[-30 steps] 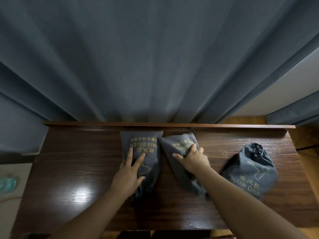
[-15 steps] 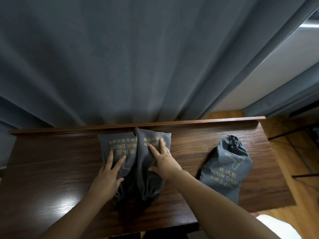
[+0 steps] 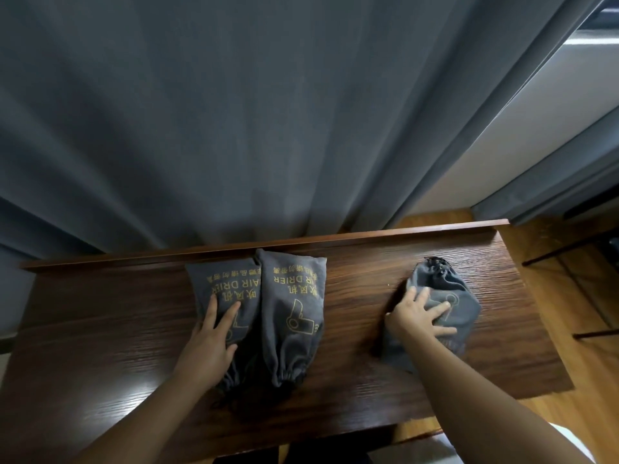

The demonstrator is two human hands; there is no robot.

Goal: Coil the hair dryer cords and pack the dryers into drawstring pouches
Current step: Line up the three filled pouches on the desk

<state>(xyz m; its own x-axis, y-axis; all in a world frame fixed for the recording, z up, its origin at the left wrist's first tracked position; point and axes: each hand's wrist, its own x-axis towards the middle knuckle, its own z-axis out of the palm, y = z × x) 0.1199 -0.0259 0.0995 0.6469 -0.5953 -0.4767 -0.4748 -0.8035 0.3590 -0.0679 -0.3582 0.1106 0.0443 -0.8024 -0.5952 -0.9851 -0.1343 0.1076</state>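
Observation:
Three grey drawstring pouches with gold "HAIR DRIER" print lie on a dark wooden table (image 3: 335,406). Two lie side by side at the back middle, cinched ends towards me: the left pouch (image 3: 227,286) and the middle pouch (image 3: 294,316). My left hand (image 3: 209,343) rests flat on the left pouch with straight fingers. The third pouch (image 3: 449,289) lies apart on the right, cinched end away from me. My right hand (image 3: 418,318) lies on it with spread fingers. No dryer or cord shows outside the pouches.
A raised wooden lip (image 3: 368,237) runs along the table's back edge, with a grey curtain (image 3: 268,112) hanging right behind it. Wooden floor (image 3: 589,380) and thin dark furniture legs show to the right of the table.
My right hand left the middle pouch and moved right onto the third pouch. The middle pouch now lies straight against the left one. My left hand stayed on the left pouch.

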